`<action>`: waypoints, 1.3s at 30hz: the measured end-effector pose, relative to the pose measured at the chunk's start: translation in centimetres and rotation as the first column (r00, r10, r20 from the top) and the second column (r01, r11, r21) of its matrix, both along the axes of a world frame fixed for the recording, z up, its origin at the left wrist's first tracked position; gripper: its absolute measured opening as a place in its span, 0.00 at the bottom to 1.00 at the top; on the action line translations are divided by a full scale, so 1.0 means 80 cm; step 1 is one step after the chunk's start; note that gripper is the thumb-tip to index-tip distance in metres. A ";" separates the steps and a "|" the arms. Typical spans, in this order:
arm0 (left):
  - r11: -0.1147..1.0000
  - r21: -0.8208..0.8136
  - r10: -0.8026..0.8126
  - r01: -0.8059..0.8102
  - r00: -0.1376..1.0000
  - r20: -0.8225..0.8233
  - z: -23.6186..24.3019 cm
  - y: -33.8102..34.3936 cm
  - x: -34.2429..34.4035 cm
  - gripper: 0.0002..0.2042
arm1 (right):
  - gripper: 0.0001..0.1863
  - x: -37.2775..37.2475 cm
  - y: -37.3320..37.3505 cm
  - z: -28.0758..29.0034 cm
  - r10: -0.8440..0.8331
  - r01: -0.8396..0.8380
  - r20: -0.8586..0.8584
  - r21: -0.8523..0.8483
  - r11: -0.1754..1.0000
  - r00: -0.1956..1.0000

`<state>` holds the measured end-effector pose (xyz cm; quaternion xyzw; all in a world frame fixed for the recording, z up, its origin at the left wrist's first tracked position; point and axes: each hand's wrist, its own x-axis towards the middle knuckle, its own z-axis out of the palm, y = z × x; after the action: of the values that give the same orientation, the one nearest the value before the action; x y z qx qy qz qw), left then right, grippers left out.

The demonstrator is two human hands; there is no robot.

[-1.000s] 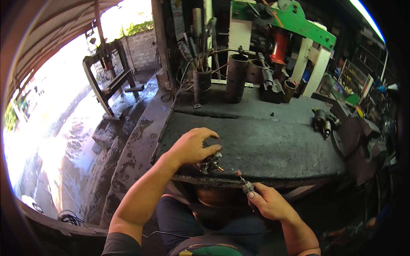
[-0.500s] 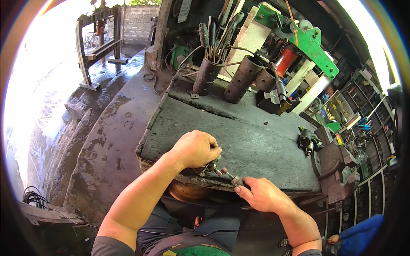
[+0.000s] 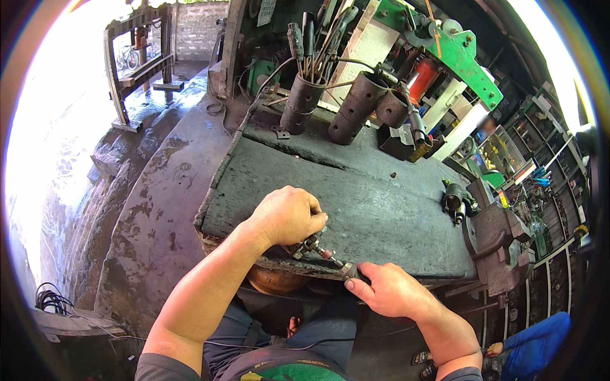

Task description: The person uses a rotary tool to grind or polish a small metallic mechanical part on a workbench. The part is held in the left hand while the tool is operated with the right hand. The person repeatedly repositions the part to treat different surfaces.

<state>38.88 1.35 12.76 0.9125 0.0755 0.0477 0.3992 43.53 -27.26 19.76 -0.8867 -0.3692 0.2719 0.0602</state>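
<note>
My left hand is curled over a small metal assembly with fittings, holding it at the front edge of the dark, worn workbench. My right hand grips a rotary grinding tool; its thumb lies along the tool body. The tool's small pinkish tip meets the right end of the assembly, though exact contact is too small to tell. My fingers hide part of both objects.
Pipe holders with tools, a green press and red cylinder stand behind. A vise and dark part sit right. A person in blue is at lower right. A steel frame stands outside left; a cable coil lies below.
My right hand has moved up-left, bringing the tool tip to the assembly. My left hand has closed further over the part. The view has shifted, bringing the person in blue into sight.
</note>
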 end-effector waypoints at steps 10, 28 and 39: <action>1.000 0.002 0.003 -0.003 1.000 -0.021 0.002 0.000 0.000 0.19 | 0.31 -0.005 0.003 0.005 -0.023 0.024 0.029 -0.021 0.999 0.999; 1.000 0.013 0.006 -0.005 0.999 -0.039 0.001 -0.001 0.007 0.19 | 0.29 -0.007 0.008 0.002 -0.016 0.016 0.062 0.004 1.000 0.998; 0.999 0.030 0.012 -0.011 0.999 -0.049 0.004 -0.003 0.011 0.19 | 0.29 -0.008 0.009 -0.003 -0.004 0.003 0.081 0.016 1.000 0.997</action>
<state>39.72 1.15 13.10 0.9188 0.0898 0.0287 0.3832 42.89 -26.51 19.49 -0.8972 -0.3718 0.2326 0.0527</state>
